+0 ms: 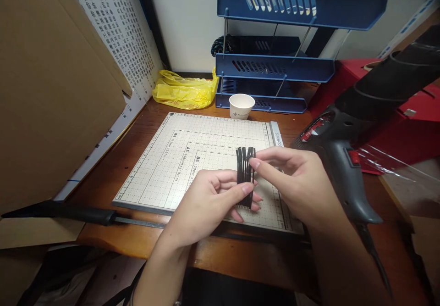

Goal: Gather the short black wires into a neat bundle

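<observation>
A bundle of narrow black strips [243, 170] stands upright above the gridded board of a paper trimmer [151, 168]. My left hand [220, 196] is closed around its lower part, the thumb pressed across the front and fingertips showing behind. At the upper right edge of the bundle, the thumb and forefinger of my right hand [292, 173] pinch the outermost strip. The strips fan slightly apart at the top, while pale, fine teeth-like ends show at the bottom. What the strips are exactly, I cannot make out.
A white paper cup [241, 106] stands behind the trimmer, before blue stacked trays [275, 67]. A yellow plastic bag [185, 90] lies to their left. On the right is a heat gun [354, 159] by a red box [402, 127]. The trimmer's black handle [82, 214] juts left near cardboard [62, 76].
</observation>
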`<action>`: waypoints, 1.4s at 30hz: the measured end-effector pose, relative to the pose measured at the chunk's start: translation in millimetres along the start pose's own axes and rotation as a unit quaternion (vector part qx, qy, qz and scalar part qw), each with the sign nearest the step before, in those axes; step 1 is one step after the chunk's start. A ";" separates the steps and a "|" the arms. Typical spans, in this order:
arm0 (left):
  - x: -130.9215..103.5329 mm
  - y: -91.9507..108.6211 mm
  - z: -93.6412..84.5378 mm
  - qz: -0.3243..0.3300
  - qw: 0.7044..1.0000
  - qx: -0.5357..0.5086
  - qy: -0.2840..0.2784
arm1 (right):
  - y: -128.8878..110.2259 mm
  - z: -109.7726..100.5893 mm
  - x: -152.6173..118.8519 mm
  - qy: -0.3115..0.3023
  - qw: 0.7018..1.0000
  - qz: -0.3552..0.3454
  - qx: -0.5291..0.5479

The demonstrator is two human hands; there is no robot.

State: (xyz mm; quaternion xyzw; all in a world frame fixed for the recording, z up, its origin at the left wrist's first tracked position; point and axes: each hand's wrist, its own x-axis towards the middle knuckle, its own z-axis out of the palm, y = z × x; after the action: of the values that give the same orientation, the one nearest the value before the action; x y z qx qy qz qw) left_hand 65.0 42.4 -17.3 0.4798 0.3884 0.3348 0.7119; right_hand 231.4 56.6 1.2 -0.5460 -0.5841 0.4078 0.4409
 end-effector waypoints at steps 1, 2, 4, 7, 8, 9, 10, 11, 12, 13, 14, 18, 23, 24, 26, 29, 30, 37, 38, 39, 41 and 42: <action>0.2 -0.1 0.0 0.001 1.000 -0.003 0.001 | 0.2 0.0 0.0 0.004 1.000 -0.001 0.000; 0.3 -0.3 0.0 0.002 1.000 -0.005 0.001 | 0.4 -0.1 -0.1 0.007 1.000 -0.002 -0.001; 0.8 -0.7 -0.1 0.003 1.000 -0.010 0.002 | 0.6 -0.4 -0.4 0.013 1.000 -0.003 -0.002; 1.4 -1.4 -0.3 0.000 1.000 -0.012 0.005 | 0.6 -0.5 -0.8 0.023 1.000 -0.001 -0.003; 1.6 -1.5 -0.3 -0.001 1.000 -0.013 0.006 | 0.5 -0.3 -0.8 0.025 1.000 0.000 -0.003; 1.7 -1.6 -0.3 -0.003 1.000 -0.012 0.007 | 0.4 -0.1 -0.8 0.026 1.000 0.000 -0.002; 1.7 -1.6 -0.2 -0.003 1.000 -0.012 0.008 | 0.4 0.1 -0.6 0.025 1.000 0.001 -0.002; 1.6 -1.5 -0.1 -0.003 1.000 -0.012 0.008 | 0.3 0.4 -0.4 0.025 1.000 0.001 -0.002; 1.5 -1.3 0.0 -0.003 1.000 -0.012 0.008 | 0.3 0.5 -0.2 0.027 1.000 0.001 -0.003; 1.4 -1.0 0.1 -0.002 1.000 -0.010 0.007 | 0.4 0.5 0.0 0.028 1.000 0.002 -0.005; 1.3 -0.7 0.2 0.000 1.000 -0.007 0.007 | 0.5 0.3 0.2 0.026 1.000 0.005 -0.005; 1.3 -0.5 -0.2 0.010 1.000 0.007 0.002 | 0.8 -2.2 0.1 -0.016 1.000 0.022 0.015; 2.1 -2.1 -0.6 0.016 1.000 0.005 0.001 | -0.7 -4.2 -1.0 -0.034 0.999 0.012 0.024; 2.0 -2.2 -0.4 0.016 1.000 0.004 0.002 | -0.8 -4.2 -1.1 -0.038 0.999 0.013 0.025; 1.4 -1.9 0.1 0.014 1.000 0.003 0.006 | -0.5 -4.1 -0.8 -0.040 0.999 0.017 0.031; 0.4 -1.0 0.8 0.016 1.000 -0.001 0.009 | 0.8 -4.0 0.1 -0.050 0.997 0.033 0.055; 0.3 -0.7 0.9 0.016 1.000 -0.002 0.009 | 1.0 -4.0 0.3 -0.058 0.995 0.042 0.064; 2.0 -0.2 0.3 0.012 1.000 0.002 0.014 | -1.5 -2.7 -0.2 -0.087 0.989 0.087 0.087; 2.1 -0.3 0.3 0.012 1.000 0.002 0.012 | -1.6 -2.5 -0.4 -0.086 0.989 0.089 0.086; 2.1 -0.4 0.3 0.011 1.000 0.002 0.011 | -1.6 -2.3 -0.7 -0.084 0.988 0.093 0.087; 1.7 -0.6 0.4 0.010 1.000 0.004 0.011 | -1.7 -2.2 -1.0 -0.077 0.988 0.100 0.086; 1.5 -0.6 0.5 0.009 1.000 0.004 0.013 | -1.9 -2.3 -1.1 -0.073 0.988 0.103 0.084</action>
State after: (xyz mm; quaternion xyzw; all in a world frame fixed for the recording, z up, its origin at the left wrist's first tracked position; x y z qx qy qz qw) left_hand 66.2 43.3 -18.1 0.4820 0.3946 0.3453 0.7020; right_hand 233.1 55.3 3.6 -0.5329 -0.5192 0.5373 0.3972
